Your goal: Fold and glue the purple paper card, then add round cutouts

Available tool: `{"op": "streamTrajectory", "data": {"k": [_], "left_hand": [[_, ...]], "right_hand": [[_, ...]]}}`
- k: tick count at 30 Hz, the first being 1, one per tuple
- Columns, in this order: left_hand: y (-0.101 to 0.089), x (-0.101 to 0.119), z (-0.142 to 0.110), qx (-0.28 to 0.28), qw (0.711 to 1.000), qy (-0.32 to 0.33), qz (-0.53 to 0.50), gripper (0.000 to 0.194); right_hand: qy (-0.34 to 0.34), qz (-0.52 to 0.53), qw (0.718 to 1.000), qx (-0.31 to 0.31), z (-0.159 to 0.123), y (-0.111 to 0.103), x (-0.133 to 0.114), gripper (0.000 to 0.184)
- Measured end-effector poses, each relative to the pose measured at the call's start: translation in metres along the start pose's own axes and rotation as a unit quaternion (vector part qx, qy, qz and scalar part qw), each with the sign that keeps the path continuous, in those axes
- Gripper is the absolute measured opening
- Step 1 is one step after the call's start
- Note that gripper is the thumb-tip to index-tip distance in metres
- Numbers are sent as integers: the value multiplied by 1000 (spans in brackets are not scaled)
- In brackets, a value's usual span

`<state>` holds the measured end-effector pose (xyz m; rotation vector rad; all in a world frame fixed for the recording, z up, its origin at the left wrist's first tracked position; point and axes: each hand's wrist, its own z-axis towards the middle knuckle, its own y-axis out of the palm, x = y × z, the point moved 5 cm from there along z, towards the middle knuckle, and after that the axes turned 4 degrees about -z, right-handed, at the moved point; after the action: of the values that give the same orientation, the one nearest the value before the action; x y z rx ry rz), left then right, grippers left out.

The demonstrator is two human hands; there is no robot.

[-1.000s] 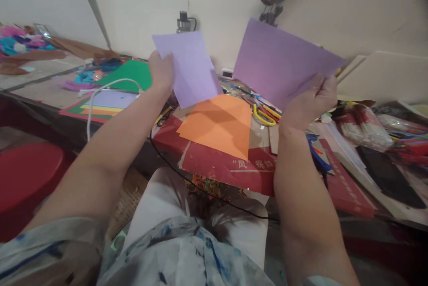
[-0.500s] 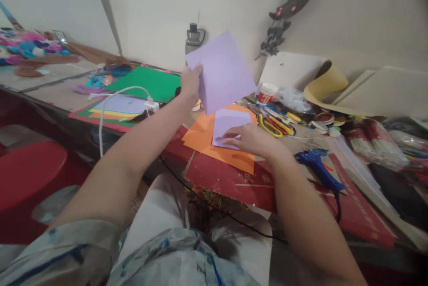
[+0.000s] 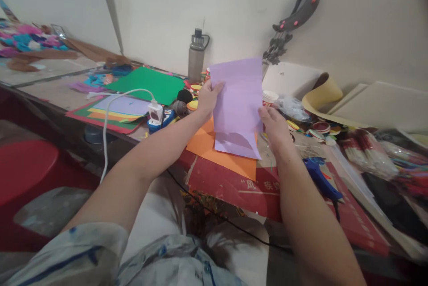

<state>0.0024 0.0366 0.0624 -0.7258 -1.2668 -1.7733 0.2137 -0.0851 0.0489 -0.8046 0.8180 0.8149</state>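
Observation:
A purple sheet of paper (image 3: 238, 98) is held up in front of me, upright above the table. My left hand (image 3: 207, 97) pinches its left edge, thumb on the near face. At the lower right edge, my right hand (image 3: 273, 125) grips the same sheet between thumb and fingers. Just below lies a second purple sheet (image 3: 236, 145), its right corner slightly lifted. Under that, orange paper (image 3: 203, 143) rests on a red printed board (image 3: 230, 188).
A blue glue gun (image 3: 321, 179) lies to the right. Behind stand a water bottle (image 3: 196, 59) and a white cup (image 3: 269, 97). Green paper (image 3: 147, 83), a colored paper stack (image 3: 123, 105) and a white charger with cable (image 3: 155, 112) are on the left. A red stool (image 3: 26, 179) stands lower left.
The raised purple sheet has come down and turned upright. My right hand has left the lower purple sheet and taken the raised sheet's right edge.

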Motion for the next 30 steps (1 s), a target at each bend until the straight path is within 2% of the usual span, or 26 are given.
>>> {"op": "streamTrajectory", "data": {"k": [2,4,7,9,13,16,18,22,25,27,30], "left_hand": [[9,-6,-6,-33,999,-24,-25,15],[18,-11,-13,-74,992,-79,-58,21],[28,-22,-26,-163,967,-180,-73,27],[28,-28,-31,-191,958,-203,-61,28],[25,-35,-31,-178,966,-181,-52,30],[26,-40,-32,-181,963,-195,-46,27],[28,-42,-33,-175,957,-223,-58,19],[28,-42,-31,-152,950,-255,-101,33],[26,-43,-26,-152,952,-247,-99,28],[21,-43,-21,-135,959,-229,-103,24],[14,-42,-14,-92,969,-198,-115,21]], "right_hand": [[67,80,995,0,-5,11,6,51],[104,126,986,30,-8,13,11,46],[87,123,984,95,-5,4,16,41],[74,108,985,112,-2,-1,19,38],[70,96,987,107,3,-4,23,41],[60,48,991,106,5,-7,23,42],[33,0,993,118,5,-10,19,42],[-25,-102,981,165,1,-18,5,44],[-43,-135,973,180,-3,-21,-3,52],[-35,-101,982,153,-3,-18,-4,52],[11,-8,997,70,-2,-7,-1,48]]}}
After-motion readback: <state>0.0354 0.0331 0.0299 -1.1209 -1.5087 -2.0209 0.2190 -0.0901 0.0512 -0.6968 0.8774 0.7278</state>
